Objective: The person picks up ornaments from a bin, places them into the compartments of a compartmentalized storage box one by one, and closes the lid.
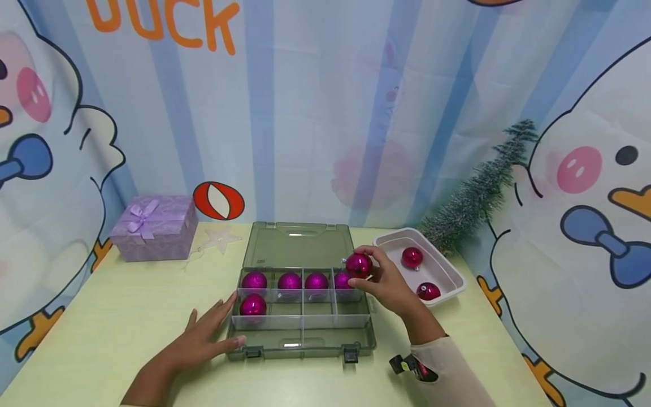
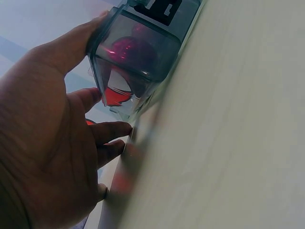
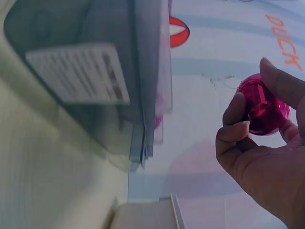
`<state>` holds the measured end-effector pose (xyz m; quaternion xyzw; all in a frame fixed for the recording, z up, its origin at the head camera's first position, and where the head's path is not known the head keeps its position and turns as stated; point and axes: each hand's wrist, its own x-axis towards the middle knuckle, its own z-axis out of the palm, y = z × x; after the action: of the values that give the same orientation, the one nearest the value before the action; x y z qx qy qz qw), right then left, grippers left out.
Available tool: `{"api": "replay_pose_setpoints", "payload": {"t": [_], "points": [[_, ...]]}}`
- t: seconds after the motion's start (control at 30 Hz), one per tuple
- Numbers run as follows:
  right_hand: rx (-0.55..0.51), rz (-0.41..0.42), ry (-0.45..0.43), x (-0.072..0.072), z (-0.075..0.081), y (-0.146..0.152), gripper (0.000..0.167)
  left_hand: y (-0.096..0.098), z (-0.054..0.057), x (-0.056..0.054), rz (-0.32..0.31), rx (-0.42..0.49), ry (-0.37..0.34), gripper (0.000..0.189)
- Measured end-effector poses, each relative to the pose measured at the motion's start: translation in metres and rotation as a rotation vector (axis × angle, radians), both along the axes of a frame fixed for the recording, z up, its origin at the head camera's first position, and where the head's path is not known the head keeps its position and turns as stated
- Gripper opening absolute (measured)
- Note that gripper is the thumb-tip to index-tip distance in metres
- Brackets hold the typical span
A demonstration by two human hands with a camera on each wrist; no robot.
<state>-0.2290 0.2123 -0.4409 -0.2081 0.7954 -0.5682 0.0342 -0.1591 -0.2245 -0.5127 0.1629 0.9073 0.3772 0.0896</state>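
Note:
A shiny magenta Christmas ball [image 1: 359, 265] is pinched between the thumb and fingers of my right hand [image 1: 390, 282], above the back right of a clear grey-green compartment box [image 1: 333, 338]. In the right wrist view the same ball [image 3: 262, 106] shows its glossy side, the fingers bent round it. More magenta balls [image 1: 290, 281] sit along the box's back row, and one ball [image 1: 252, 305] lies in the left of the row in front. My left hand [image 1: 200, 336] rests at the box's left side, fingers extended and thumb on its front left corner [image 2: 97, 88].
The box lid [image 1: 300, 246] lies folded back. To the right stands a white tray [image 1: 454, 281] holding two balls [image 1: 412, 258]. Behind it leans a small frosted tree [image 1: 473, 192]. A purple gift box [image 1: 155, 229] and a pale star [image 1: 221, 239] are at the back left.

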Motion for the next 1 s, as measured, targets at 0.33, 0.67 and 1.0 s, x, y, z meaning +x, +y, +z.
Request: {"api": "replay_pose_setpoints", "payload": {"t": [0.33,0.67,1.0], "points": [[0.027,0.087,0.067,0.008,0.004,-0.041,0.069,-0.001,0.0,-0.001,-0.005,0.006,0.002,0.1],[0.224,0.131,0.129,0.009,-0.006,-0.075,0.058,-0.001,0.001,-0.001,-0.007,0.006,0.001,0.101],[0.343,0.151,0.165,0.014,-0.007,-0.095,0.061,-0.001,0.0,0.0,-0.005,0.002,0.016,0.1]]}}
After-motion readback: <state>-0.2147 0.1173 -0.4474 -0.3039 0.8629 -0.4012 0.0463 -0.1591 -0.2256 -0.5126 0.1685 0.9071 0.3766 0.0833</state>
